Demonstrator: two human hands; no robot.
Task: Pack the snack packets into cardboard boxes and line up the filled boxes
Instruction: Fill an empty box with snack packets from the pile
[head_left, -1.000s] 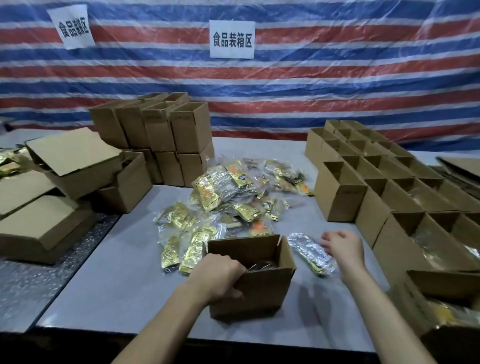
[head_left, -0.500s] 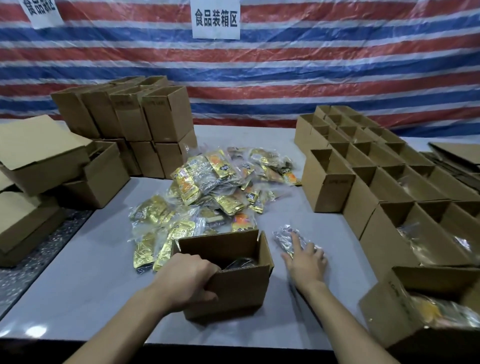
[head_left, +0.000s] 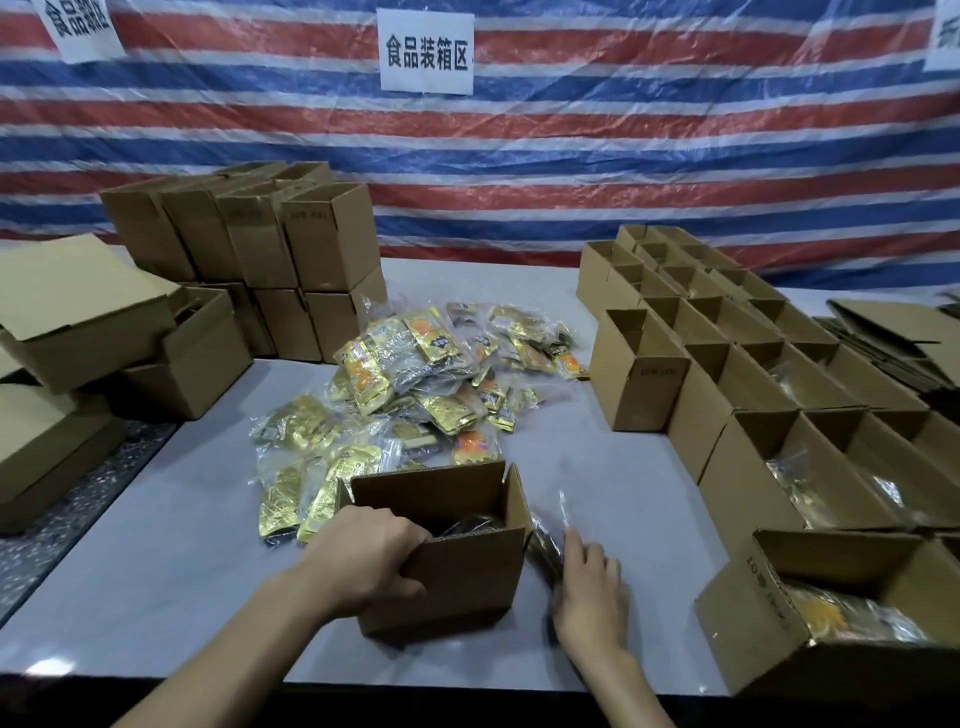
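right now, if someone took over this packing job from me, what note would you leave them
Left hand grips the near-left rim of the open box; something dark already lies inside. Right hand, fingers straight, touches a silvery packet beside that box. Done: lined-up boxes on the right, the near ones visibly filled. To do: the packet pile behind the box; spare boxes stacked far left.

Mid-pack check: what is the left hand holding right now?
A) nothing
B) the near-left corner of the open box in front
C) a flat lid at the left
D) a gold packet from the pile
B: the left hand grips the open box at its near-left corner, fingers curled over the rim.
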